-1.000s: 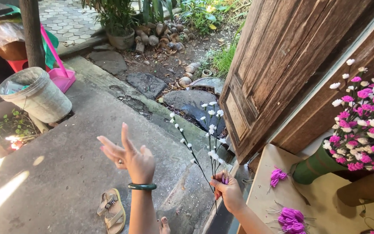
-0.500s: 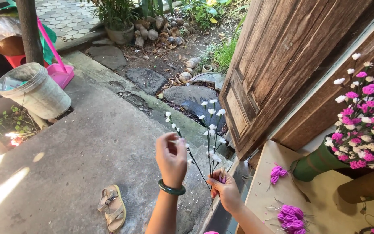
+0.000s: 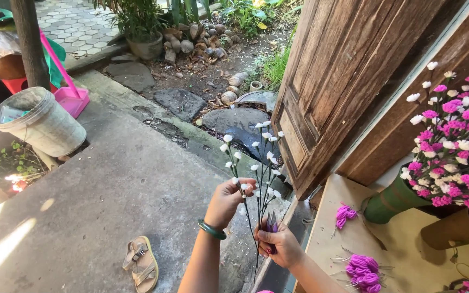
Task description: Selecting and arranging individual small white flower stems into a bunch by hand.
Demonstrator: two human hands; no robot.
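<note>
The sprig (image 3: 259,179) stands upright, stems clamped low in the right hand (image 3: 278,244), while the left hand (image 3: 226,201) fingers pinch a white bud just above it.

The sprig (image 3: 256,163) has white buds on thin dark stems. The bangle (image 3: 211,229) on the left wrist is green. The bouquet (image 3: 454,152) mixes pink, magenta and white blooms above a green vase (image 3: 389,201). Loose flowers (image 3: 362,268) on the tan tabletop (image 3: 408,255) are purple. The door (image 3: 348,76) is brown wood, the dustpan (image 3: 71,97) pink, the bucket (image 3: 39,122) off-white, the sandal (image 3: 141,263) tan.
</note>
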